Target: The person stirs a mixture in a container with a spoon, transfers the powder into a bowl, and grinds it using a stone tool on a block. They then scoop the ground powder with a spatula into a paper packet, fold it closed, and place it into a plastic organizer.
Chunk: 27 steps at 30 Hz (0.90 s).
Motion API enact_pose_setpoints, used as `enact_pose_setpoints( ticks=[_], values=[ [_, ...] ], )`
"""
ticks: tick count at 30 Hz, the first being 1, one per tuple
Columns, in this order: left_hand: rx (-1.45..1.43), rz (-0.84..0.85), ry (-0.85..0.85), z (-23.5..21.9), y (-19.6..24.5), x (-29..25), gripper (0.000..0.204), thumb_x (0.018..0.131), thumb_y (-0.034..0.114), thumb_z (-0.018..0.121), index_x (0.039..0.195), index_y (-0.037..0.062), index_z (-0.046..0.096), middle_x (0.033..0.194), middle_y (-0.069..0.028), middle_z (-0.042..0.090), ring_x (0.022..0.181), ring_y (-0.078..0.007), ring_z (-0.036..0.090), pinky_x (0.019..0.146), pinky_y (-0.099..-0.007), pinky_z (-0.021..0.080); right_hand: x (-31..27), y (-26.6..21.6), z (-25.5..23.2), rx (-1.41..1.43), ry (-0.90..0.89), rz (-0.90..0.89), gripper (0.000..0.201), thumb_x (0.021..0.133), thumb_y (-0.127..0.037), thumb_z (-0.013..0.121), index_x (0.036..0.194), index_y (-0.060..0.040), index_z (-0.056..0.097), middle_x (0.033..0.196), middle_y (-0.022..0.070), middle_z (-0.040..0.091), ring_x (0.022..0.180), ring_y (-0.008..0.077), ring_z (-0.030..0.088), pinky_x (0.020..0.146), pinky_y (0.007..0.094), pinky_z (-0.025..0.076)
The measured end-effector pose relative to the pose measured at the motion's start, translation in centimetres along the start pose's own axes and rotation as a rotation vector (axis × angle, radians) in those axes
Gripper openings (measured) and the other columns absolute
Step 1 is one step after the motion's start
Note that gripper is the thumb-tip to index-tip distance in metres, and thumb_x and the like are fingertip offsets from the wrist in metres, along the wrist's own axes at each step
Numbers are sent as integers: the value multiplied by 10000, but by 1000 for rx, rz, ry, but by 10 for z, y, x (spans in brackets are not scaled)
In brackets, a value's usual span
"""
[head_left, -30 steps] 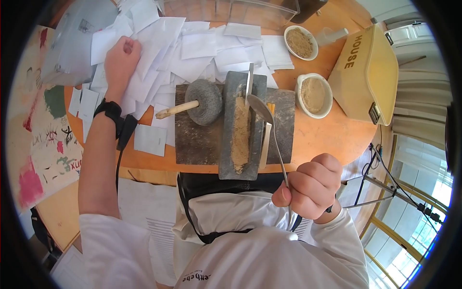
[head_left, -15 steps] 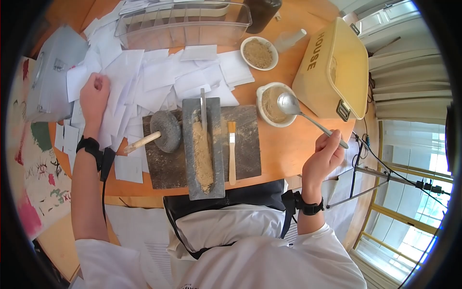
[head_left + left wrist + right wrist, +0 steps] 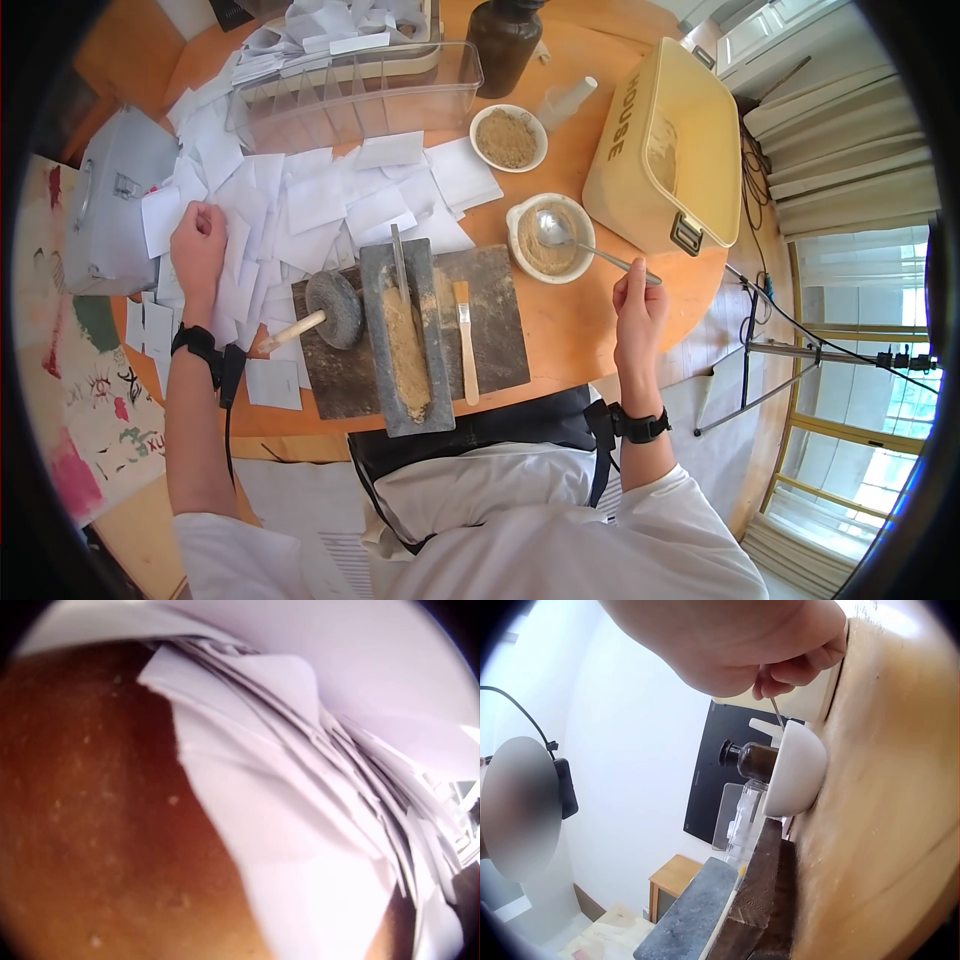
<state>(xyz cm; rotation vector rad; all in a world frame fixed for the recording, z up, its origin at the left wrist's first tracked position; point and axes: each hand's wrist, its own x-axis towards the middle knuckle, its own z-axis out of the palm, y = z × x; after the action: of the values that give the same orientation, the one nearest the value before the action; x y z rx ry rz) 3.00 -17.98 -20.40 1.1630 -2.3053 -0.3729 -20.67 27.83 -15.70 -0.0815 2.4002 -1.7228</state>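
My right hand pinches the end of a metal spoon, whose bowl lies in the tan powder of a white bowl. In the right wrist view, the hand is above that bowl. My left hand rests with curled fingers on loose white papers, apparently holding nothing. Between the hands, a grey stone trough holds tan powder and a flat metal strip. A stone wheel with a wooden handle stands left of it, and a brush lies on its right.
A second powder bowl, a dark bottle and a clear divided tray stand at the back. The yellow bin is at the right, a grey box at the left. A dark board lies under the trough.
My right hand has moved forward from near my body, and the spoon has come down from above into the nearer bowl. My left hand stays on the papers. The head view has shifted.
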Motion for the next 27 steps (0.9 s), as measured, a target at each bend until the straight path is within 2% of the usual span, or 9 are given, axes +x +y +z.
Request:
enact_pose_setpoints(
  ticks=[6,12,15,17,18,19,22,24,27],
  values=[
    [12,23,13,0,-1,1,215,898,233,606,811,37,592,582,-78,526,530,-234,505,549,-361,417,0,3,-3,114,-52,-8,503,1020,-386,510,622,-79,496,560,-41,410,506,46,340,467,230,240],
    [-11,13,11,-1,1,0,216,892,239,614,813,39,598,590,-84,539,538,-246,524,551,-368,423,-7,1,-8,134,-39,125,446,1013,-344,532,643,-101,473,579,-49,401,527,40,331,474,236,213],
    [-11,10,19,1,-2,0,211,885,244,620,817,46,604,596,-90,552,546,-261,543,552,-377,430,-28,-6,-15,232,-141,221,418,1005,-311,544,651,-104,467,584,-51,401,534,37,328,478,232,210],
    [13,4,32,1,-1,0,215,876,258,628,817,52,606,600,-95,561,555,-280,554,555,-388,438,-51,-17,-10,169,-276,76,369,992,-234,561,660,-87,495,584,-44,430,539,33,353,485,222,231],
    [7,16,43,1,1,0,220,888,240,623,811,36,592,590,-88,540,536,-236,518,542,-367,421,-62,-30,1,131,-321,81,275,952,-165,611,707,-46,567,601,-39,470,545,27,381,487,218,264],
    [1,30,49,1,2,-1,227,900,222,617,805,19,578,579,-80,520,518,-193,481,529,-346,404,-64,-39,7,19,-423,-35,203,921,-143,644,756,-32,605,606,-31,486,543,30,395,487,216,279],
    [15,24,52,2,2,-3,223,893,225,619,806,22,585,579,-80,526,516,-195,488,528,-346,407,-54,-80,43,-181,-604,-269,112,836,-119,723,886,-25,689,633,0,527,529,54,411,477,224,305],
    [12,22,70,2,1,-2,219,890,224,619,808,23,589,580,-79,529,518,-195,492,530,-344,409,-38,-99,73,-248,-610,-465,172,820,-147,728,962,-51,721,670,40,576,533,121,489,497,270,382],
    [16,19,91,1,2,-1,209,880,228,624,816,31,600,584,-77,536,521,-196,502,534,-341,413,-15,-113,111,-415,-589,-622,194,817,-193,729,970,-75,745,759,73,650,601,196,584,567,327,468]
  ],
)
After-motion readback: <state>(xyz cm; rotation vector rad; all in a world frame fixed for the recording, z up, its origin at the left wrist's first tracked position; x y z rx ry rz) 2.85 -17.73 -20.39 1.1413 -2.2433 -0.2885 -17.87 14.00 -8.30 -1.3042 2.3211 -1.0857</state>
